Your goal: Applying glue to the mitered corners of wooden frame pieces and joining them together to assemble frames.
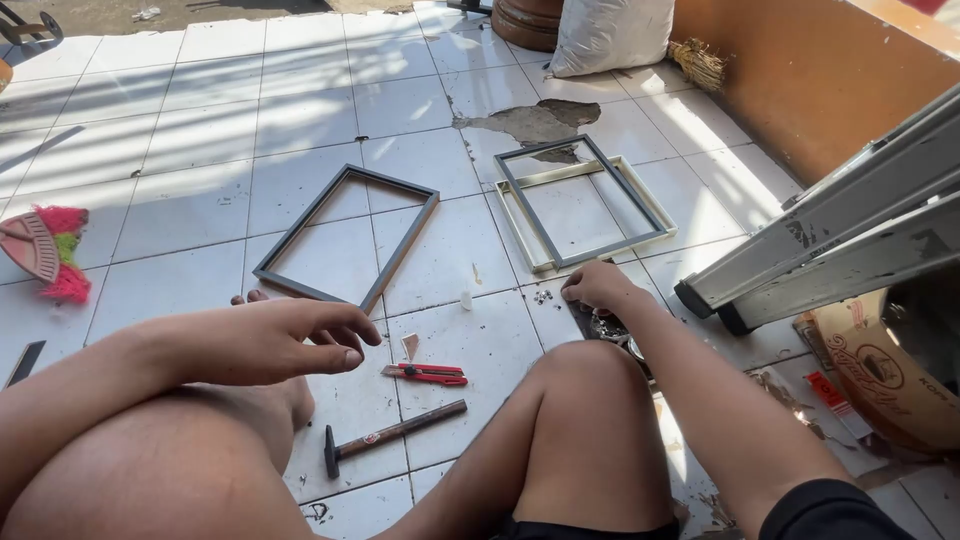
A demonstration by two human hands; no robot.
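I sit on a white tiled floor with bare knees in view. My left hand hovers loosely curled above my left knee, holding nothing that I can see. My right hand reaches past my right knee, fingertips pinched over a small dark tray of tiny metal pieces; whether it holds one is hidden. A grey rectangular frame lies ahead on the left. A second grey frame lies stacked on a cream frame ahead on the right. A red utility knife and a wooden-handled hammer lie between my knees.
A metal ladder leans in from the right. A cardboard box sits beneath it. A white sack and straw broom stand against the orange wall. A pink-bristled brush lies at left. A broken tile patch shows further ahead.
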